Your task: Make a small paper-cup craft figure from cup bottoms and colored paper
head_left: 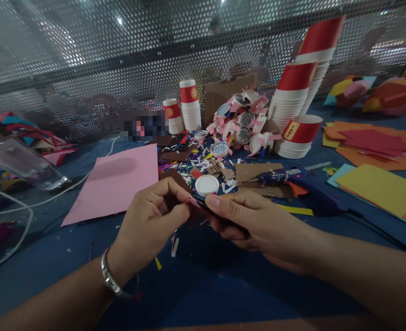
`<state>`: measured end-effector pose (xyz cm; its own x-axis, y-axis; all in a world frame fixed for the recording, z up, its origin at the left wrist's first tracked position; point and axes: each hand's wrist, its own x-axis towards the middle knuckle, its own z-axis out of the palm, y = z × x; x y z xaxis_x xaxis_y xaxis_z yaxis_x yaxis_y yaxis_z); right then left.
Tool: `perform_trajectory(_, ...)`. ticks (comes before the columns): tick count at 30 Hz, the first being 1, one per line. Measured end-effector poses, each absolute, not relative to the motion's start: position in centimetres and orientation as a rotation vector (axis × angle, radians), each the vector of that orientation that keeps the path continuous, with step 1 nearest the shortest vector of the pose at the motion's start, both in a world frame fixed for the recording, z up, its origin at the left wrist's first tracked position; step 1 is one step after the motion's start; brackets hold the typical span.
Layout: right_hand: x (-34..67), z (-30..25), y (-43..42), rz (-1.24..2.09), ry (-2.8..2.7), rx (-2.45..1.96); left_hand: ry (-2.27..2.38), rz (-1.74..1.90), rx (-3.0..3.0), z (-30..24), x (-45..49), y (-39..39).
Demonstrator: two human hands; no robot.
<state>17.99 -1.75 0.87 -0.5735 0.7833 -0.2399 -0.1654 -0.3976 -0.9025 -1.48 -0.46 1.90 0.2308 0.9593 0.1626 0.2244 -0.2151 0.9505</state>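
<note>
My left hand (155, 218), with a silver bracelet at the wrist, pinches a small pink piece of paper (194, 202) between thumb and fingers. My right hand (247, 218) is closed around a slim black tool (217, 212), its thumb on top. The tool's tip meets the pink paper where the two hands come together; fingers hide most of it, so its kind is unclear. Just beyond the fingertips lies a white round lid (206, 185) among paper scraps. A large pink sheet (120, 177) lies to the left of my left hand.
A blue glue gun (302, 186) rests on cardboard at right, its cable trailing right. Behind stand stacked red-and-white paper cups (294, 85) and a pile of lids with pink strips (244, 119). Coloured paper (382, 188) lies far right. A clear container (27, 161) and white cord are left.
</note>
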Motion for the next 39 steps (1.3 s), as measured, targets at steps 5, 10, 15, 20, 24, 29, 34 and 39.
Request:
perform_trajectory(5,17.8,0.8,-1.7,2.012,-1.219,-0.907,1.111,0.985,1.575,1.9,-1.7,-0.5)
perform_trajectory(10,17.9,0.7,-1.8,2.006,-1.229,-0.926,1.066,0.94,1.46,1.7,-1.7,-0.7)
perform_trajectory(15,18.0,0.8,-1.9,1.991,-1.208,-0.858,1.027,0.84,1.334,1.5,-1.0,-0.9)
perform_trajectory(20,18.1,1.0,-1.9,1.975,-1.196,-0.815,0.981,0.84,1.126,1.5,-0.9,-0.5)
perform_trajectory(24,18.1,1.1,-1.9,1.988,-1.231,-0.864,0.981,0.903,1.065,1.6,-1.3,0.0)
perform_trajectory(29,18.2,1.3,-1.8,1.988,-1.263,-0.933,0.982,1.008,1.057,1.8,-1.6,0.1)
perform_trajectory(34,18.2,1.3,-1.9,1.98,-1.256,-0.928,0.992,1.006,1.115,2.0,-1.5,0.0)
perform_trajectory(39,18.1,1.4,-1.9,1.973,-1.246,-0.943,1.028,1.062,1.213,2.2,-1.3,-0.1)
